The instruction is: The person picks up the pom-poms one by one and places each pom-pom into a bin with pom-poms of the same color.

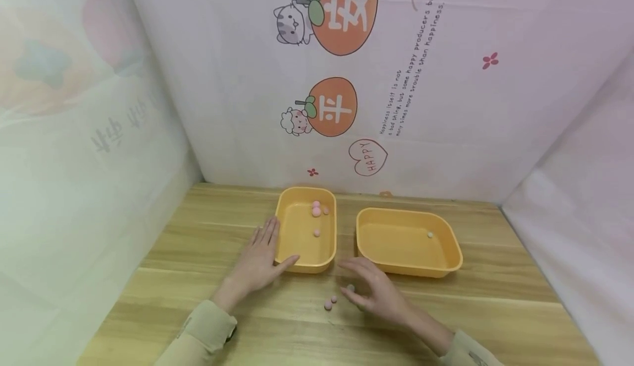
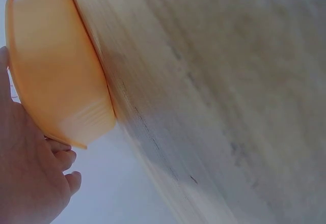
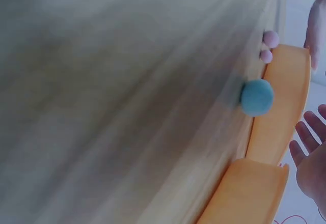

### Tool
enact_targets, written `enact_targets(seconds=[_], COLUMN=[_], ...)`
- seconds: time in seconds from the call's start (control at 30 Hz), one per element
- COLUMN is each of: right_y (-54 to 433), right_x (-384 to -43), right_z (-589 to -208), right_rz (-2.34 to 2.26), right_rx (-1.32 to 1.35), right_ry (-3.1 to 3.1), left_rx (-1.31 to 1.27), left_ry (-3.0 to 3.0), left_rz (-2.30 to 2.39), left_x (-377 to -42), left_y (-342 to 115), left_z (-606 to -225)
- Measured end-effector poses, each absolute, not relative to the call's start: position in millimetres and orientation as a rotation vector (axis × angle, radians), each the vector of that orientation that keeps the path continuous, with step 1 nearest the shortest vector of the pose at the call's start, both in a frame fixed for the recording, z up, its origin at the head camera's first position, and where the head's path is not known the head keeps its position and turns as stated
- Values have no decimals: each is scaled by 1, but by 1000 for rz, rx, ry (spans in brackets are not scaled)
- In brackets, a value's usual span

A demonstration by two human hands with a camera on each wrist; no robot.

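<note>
My left hand rests against the left yellow tray, fingers extended along its left side and thumb over the near rim. In the left wrist view, the fingertips touch the tray's rim. My right hand hovers with parted, relaxed fingers, holding nothing. Close to its thumb and fingers lies a blue-green ball, seen larger as a teal ball in the right wrist view. Two pink balls, one bigger and one smaller, lie on the wood just left of that hand.
Several pink balls lie inside the left tray. A second yellow tray stands to the right, holding one small pale ball. Printed cloth walls in the wooden table at the back and sides.
</note>
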State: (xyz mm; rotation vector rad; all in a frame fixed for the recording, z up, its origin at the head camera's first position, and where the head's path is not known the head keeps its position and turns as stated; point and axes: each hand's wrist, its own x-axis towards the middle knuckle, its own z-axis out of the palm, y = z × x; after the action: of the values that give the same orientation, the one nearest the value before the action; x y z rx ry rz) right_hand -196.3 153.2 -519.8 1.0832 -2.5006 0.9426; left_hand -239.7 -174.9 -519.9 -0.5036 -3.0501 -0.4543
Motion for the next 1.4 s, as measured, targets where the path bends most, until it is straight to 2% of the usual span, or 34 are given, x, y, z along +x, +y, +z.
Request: enact_targets(seconds=[0.4, 1.4], right_y=[156, 146], right_x=[-181, -190], right_z=[-530, -549], right_rz=[893, 908], right_rx=[1136, 1200], right_ry=[-2735, -2616], left_rx=[-508, -496], left_ry=[-3049, -3048], left_rz=[-491, -455], left_x=[-241, -242], left_y=[-177, -175], left_z=[-520, -520])
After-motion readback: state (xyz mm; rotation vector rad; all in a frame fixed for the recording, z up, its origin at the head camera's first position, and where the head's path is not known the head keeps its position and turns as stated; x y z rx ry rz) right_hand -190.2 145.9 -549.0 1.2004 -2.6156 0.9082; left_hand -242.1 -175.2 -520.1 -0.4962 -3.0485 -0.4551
